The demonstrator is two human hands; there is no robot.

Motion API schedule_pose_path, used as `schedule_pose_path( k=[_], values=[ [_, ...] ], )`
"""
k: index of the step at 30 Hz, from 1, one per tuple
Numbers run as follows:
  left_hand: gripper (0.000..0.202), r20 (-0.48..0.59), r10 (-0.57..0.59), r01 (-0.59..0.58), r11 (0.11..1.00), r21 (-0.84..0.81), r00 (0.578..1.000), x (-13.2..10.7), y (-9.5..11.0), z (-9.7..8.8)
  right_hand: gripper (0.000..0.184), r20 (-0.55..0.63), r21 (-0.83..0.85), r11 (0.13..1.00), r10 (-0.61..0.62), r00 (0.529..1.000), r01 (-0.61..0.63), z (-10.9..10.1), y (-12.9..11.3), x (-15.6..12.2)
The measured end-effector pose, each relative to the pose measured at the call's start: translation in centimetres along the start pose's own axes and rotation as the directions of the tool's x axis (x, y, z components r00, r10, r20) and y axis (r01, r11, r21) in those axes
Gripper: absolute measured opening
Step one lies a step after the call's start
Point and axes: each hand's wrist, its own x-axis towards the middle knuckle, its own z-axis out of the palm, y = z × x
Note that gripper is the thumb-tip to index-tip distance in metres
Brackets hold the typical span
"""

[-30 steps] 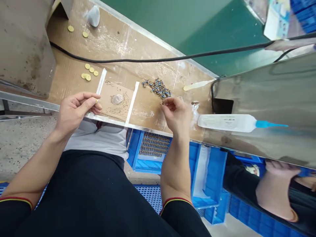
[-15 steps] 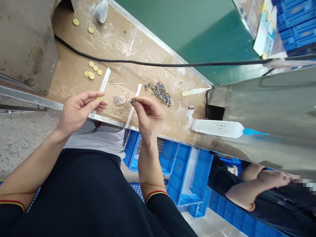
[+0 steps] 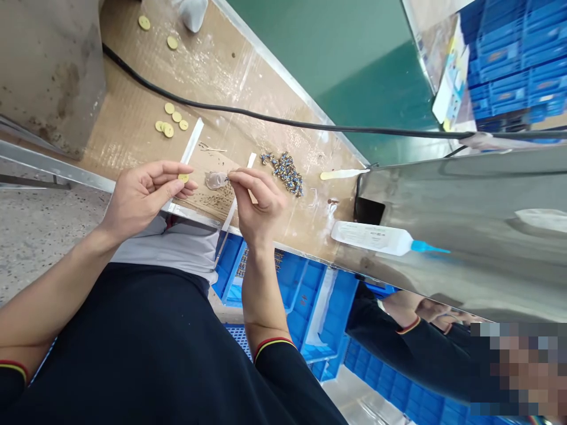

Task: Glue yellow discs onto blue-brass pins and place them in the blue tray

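My left hand (image 3: pixel 148 195) pinches a small round yellow disc (image 3: pixel 183 177) between thumb and fingers, over the table's near edge. My right hand (image 3: pixel 259 200) is closed in a pinch on a tiny part (image 3: pixel 227 178), mostly covered by the fingertips. Its tip is at the side of a small clear cup (image 3: pixel 215 180); whether they touch I cannot tell. Tiny brown bits (image 3: pixel 215 199) lie scattered around the cup. Beyond my right hand lies a pile of small blue-and-brass parts (image 3: pixel 287 171). Several more yellow discs (image 3: pixel 176 116) rest on the cardboard farther back.
A black cable (image 3: pixel 248 112) crosses the cardboard-covered table (image 3: pixel 230 82). White strips (image 3: pixel 192 141) flank the cup. To the right lie a spatula-like stick (image 3: pixel 343 174) and a white bottle with blue nozzle (image 3: pixel 372 238). Blue bins (image 3: pixel 290 283) stand below the edge. Another person's arm (image 3: pixel 403 307) is at lower right.
My right hand has moved left, bringing the tiny blue part from beside the clear cup to its edge. My left hand keeps its hold on the yellow disc. The camera view has shifted slightly.
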Motion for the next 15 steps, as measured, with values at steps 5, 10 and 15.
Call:
schedule_pose_path(
  k=[5, 10, 15],
  values=[
    [0.032, 0.015, 0.009, -0.009, 1.000, 0.009, 1.000, -0.03, 0.06, -0.09, 0.023, 0.059, -0.017, 1.000, 0.008, 0.998, -0.007, -0.31, 0.05, 0.34],
    [0.034, 0.010, 0.022, -0.022, 1.000, 0.015, 1.000, -0.11, -0.02, -0.11, 0.021, 0.108, -0.061, 0.997, 0.047, 0.993, -0.040, -0.75, -0.25, 0.69],
    [0.035, 0.018, 0.019, -0.019, 1.000, 0.005, 1.000, -0.07, -0.01, -0.07, 0.018, 0.068, -0.024, 0.997, 0.072, 0.995, -0.071, -0.72, -0.50, 0.84]
  ],
)
